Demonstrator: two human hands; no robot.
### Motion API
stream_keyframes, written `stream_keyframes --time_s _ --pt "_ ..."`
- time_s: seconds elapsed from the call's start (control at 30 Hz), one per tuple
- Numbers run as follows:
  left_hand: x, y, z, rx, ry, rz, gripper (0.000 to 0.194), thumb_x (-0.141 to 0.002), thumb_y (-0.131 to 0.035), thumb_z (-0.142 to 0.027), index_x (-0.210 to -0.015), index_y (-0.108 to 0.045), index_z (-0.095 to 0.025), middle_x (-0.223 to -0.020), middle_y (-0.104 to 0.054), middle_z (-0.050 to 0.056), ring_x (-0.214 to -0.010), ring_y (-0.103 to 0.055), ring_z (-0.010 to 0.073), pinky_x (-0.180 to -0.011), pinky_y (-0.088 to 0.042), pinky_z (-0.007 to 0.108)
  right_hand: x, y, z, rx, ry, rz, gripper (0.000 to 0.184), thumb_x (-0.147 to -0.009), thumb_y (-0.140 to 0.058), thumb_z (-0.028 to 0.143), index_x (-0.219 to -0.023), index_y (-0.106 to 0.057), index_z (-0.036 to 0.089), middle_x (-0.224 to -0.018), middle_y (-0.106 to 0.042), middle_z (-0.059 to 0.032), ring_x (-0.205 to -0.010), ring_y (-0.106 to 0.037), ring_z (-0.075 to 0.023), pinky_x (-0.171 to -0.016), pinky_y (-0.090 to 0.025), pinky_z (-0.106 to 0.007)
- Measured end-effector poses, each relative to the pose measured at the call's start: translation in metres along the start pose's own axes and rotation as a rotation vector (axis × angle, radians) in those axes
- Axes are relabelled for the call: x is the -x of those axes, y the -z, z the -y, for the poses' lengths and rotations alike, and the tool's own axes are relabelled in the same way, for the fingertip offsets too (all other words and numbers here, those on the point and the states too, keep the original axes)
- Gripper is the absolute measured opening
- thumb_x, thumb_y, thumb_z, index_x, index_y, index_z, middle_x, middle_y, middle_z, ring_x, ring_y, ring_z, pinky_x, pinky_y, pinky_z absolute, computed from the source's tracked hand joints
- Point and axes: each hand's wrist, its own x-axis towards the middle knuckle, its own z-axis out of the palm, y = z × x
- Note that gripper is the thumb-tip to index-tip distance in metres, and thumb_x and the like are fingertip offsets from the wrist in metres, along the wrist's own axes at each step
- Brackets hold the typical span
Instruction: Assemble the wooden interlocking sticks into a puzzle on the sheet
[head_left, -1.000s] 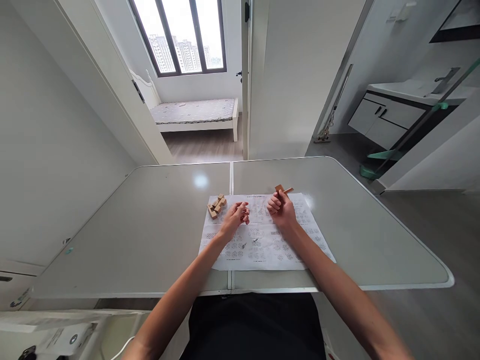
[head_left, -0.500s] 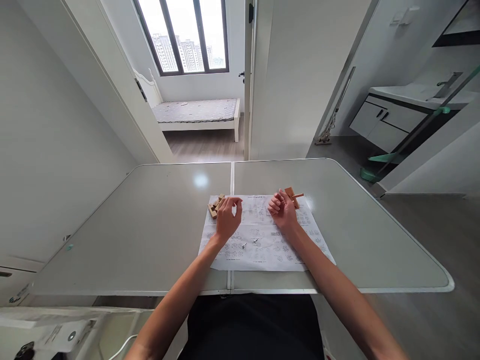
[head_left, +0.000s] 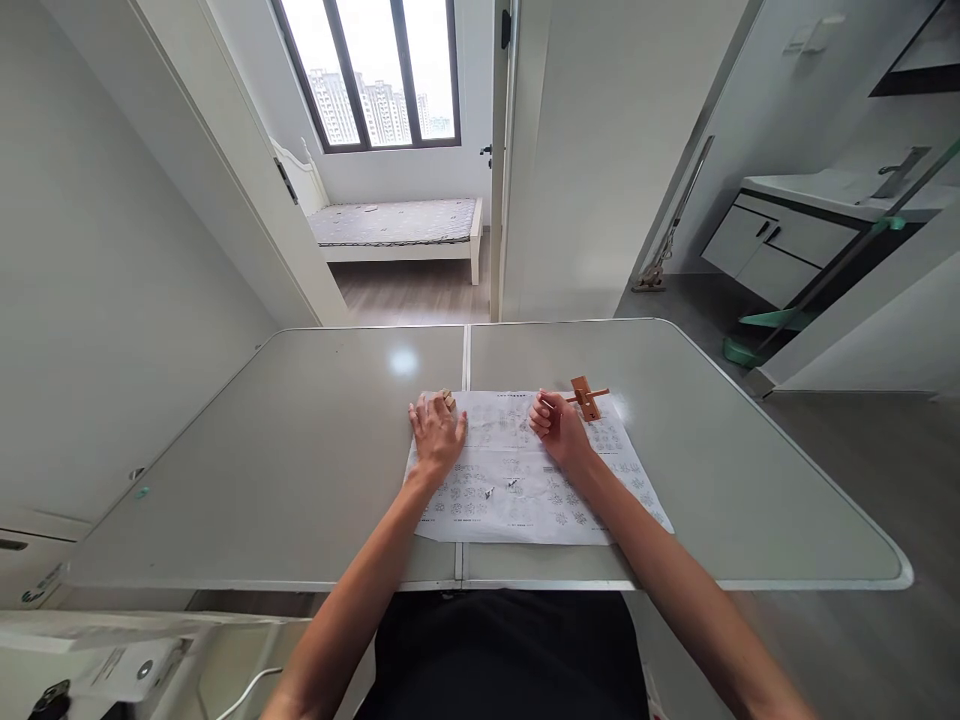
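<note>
Reddish-brown crossed piece by curled right hand, tan blocks under spread left hand; both grips unclear

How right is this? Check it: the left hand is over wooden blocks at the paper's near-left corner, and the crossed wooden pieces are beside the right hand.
Wrong corner: the head view shows the left hand over the wooden blocks at the far-left corner of the paper. The crossed wooden pieces are beside the right hand.
</note>
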Motion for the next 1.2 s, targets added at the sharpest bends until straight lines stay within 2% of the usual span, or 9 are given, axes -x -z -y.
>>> stream_keyframes --time_s 0.1,0.2,0.33,0.47,0.57,0.63,0.93,1.07,1.2 --pt "0.006 -0.004 -0.012 0.107 -0.099 0.052 0.040 -0.096 -0.057 -0.028 -0.135 -0.050 -0.021 -0.138 -0.057 0.019 -0.146 -0.040 0.0379 -0.126 -0.017 0.061 0.000 -0.002 -0.001 0.042 0.007 0.011 0.035 -0.083 -0.077 0.026 -0.068 -0.046 0.021 -0.062 -0.035 0.0066 -0.051 -0.030 -0.0079 -0.041 -0.028 -0.021" --pt "0.012 -0.005 -0.024 0.277 -0.252 0.179 0.051 -0.096 -0.061 -0.036 -0.142 -0.042 -0.023 -0.146 -0.052 0.018 -0.142 -0.046 0.0350 -0.121 -0.033 0.057 0.002 -0.004 -0.003 0.130 0.024 0.062 0.032 -0.083 -0.076 0.032 -0.070 -0.048 0.022 -0.063 -0.038 0.0057 -0.052 -0.033 -0.0090 -0.043 -0.029 -0.023" --pt "0.019 -0.006 -0.032 0.425 -0.338 0.287 0.060 -0.097 -0.061 -0.040 -0.150 -0.034 -0.027 -0.154 -0.044 0.016 -0.141 -0.049 0.0313 -0.114 -0.044 0.051 0.006 -0.007 -0.008 0.478 0.178 0.000 0.025 -0.085 -0.070 0.044 -0.082 -0.057 0.022 -0.074 -0.054 0.0018 -0.063 -0.048 -0.0138 -0.057 -0.043 -0.027" --pt "0.019 -0.005 -0.028 0.346 -0.417 0.304 0.083 -0.086 -0.076 -0.041 -0.155 -0.031 -0.028 -0.155 -0.044 0.015 -0.146 -0.042 0.0354 -0.120 -0.038 0.055 0.005 -0.005 -0.016 1.000 0.481 -0.080 0.031 -0.085 -0.066 0.043 -0.107 -0.065 0.021 -0.118 -0.066 -0.0105 -0.105 -0.062 -0.0264 -0.090 -0.052 -0.041" --pt "0.015 -0.001 -0.022 0.317 -0.443 0.312 0.092 -0.081 -0.081 -0.042 -0.156 -0.031 -0.028 -0.156 -0.043 0.015 -0.147 -0.041 0.0366 -0.121 -0.036 0.055 0.003 -0.001 -0.025 1.237 0.586 0.057 0.048 -0.087 -0.064 0.037 -0.133 -0.059 0.024 -0.148 -0.054 -0.0143 -0.138 -0.049 -0.0324 -0.111 -0.045 -0.052" --pt "0.010 0.003 -0.017 0.311 -0.444 0.304 0.093 -0.079 -0.082 -0.045 -0.155 -0.032 -0.026 -0.156 -0.044 0.016 -0.146 -0.041 0.0368 -0.121 -0.036 0.055 0.002 0.003 -0.031 1.349 0.597 0.157 0.057 -0.088 -0.064 0.034 -0.143 -0.053 0.025 -0.156 -0.048 -0.0138 -0.147 -0.042 -0.0331 -0.120 -0.036 -0.055" --pt "-0.004 0.024 -0.004 0.246 -0.477 0.397 0.053 -0.077 -0.084 -0.049 -0.118 -0.060 -0.026 -0.139 -0.056 0.009 -0.138 -0.045 0.0319 -0.118 -0.039 0.049 0.000 0.009 -0.038 1.523 0.588 0.251 0.052 -0.087 -0.068 0.031 -0.138 -0.058 0.023 -0.138 -0.060 -0.0148 -0.133 -0.053 -0.0339 -0.115 -0.042 -0.053" --pt "-0.006 0.026 -0.004 0.231 -0.458 0.408 0.056 -0.071 -0.086 -0.057 -0.109 -0.060 -0.025 -0.134 -0.058 0.009 -0.132 -0.048 0.0319 -0.114 -0.043 0.049 0.001 0.008 -0.037 1.517 0.591 0.226 0.052 -0.087 -0.070 0.033 -0.136 -0.058 0.023 -0.131 -0.063 -0.0131 -0.126 -0.056 -0.0333 -0.111 -0.046 -0.051" --pt "-0.009 0.026 -0.002 0.165 -0.383 0.315 0.061 -0.066 -0.087 -0.064 -0.102 -0.060 -0.023 -0.123 -0.061 0.010 -0.124 -0.052 0.0336 -0.107 -0.047 0.049 0.001 0.008 -0.037 1.574 0.642 0.202 0.060 -0.088 -0.068 0.034 -0.146 -0.053 0.023 -0.144 -0.056 -0.0147 -0.136 -0.048 -0.0353 -0.115 -0.043 -0.054"
